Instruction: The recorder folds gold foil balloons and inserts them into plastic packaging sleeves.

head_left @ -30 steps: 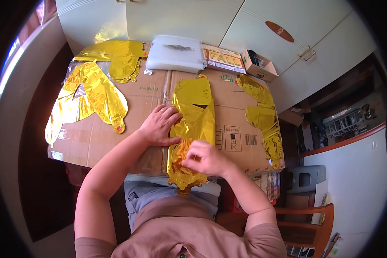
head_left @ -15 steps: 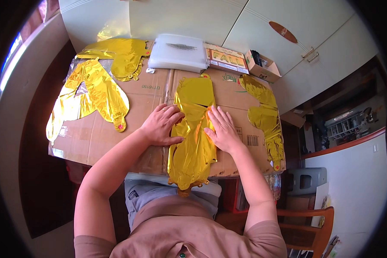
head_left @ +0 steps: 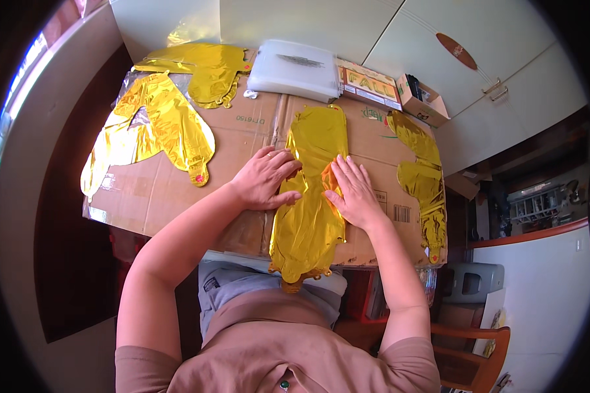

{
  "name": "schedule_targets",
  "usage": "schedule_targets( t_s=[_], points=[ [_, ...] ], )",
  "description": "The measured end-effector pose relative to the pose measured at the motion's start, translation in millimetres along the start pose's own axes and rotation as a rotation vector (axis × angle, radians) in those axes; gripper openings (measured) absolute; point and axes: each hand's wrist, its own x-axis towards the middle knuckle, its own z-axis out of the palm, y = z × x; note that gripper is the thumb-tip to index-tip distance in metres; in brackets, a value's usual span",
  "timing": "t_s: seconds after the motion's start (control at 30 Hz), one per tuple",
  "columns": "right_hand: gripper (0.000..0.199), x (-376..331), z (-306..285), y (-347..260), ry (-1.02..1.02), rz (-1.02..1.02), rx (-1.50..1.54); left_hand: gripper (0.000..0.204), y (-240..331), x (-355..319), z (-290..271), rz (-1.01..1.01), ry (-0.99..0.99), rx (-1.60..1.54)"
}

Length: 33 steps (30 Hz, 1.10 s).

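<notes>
**Flattening Hands on Gold Foil Piece: Position of Hands and Surroundings**

Left hand (head_left: 267,178): placed at the left edge of the central gold foil piece (head_left: 316,134). Thumb and fingers are spread apart, with the tips on the foil. Whether any foil is pinched beneath the curled fingers cannot be told.

Right hand (head_left: 355,195): laid palm down along the right edge of the same piece. Fingers are extended side by side; the thumb stands away from them. An orange-tinted fold shows beside the fingertips.

Central piece: lies lengthwise on the brown cardboard (head_left: 167,200), between the two hands. The upper section is smooth, the lower section creased. The lower end projects past the near cardboard edge, toward the person's lap.

Adjacent foil: a bent gold piece (head_left: 177,124) lies to the left; another gold piece (head_left: 219,69) lies behind it, at the far left. A third, curved gold piece (head_left: 421,185) lies along the right edge.

Far edge, left to right: a translucent plastic stack (head_left: 288,80), a flat printed box (head_left: 370,85) and a small open carton (head_left: 423,112) holding dark items. Pale cupboards (head_left: 295,19) stand behind.

Lower right: a wooden chair (head_left: 498,357) and a grey plastic stool (head_left: 490,283).
</notes>
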Motion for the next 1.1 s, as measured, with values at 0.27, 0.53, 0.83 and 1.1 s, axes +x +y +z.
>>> schedule_targets(
  t_s=[0.27,0.53,0.83,1.1],
  points=[
    [0.072,0,0,-3,0.013,-0.028,0.013,0.080,4,1,-5,-0.045,-0.102,-0.025],
    [0.073,0,4,-7,0.010,-0.038,0.001,0.083,6,2,-5,0.002,-0.036,0.016],
    [0.073,-1,9,-6,0.038,-0.024,0.027,0.089,5,0,-2,-0.036,-0.114,0.016],
    [0.068,-7,7,4,0.116,-0.016,0.072,0.086,6,-2,-2,-0.013,-0.069,0.063]
  ],
)
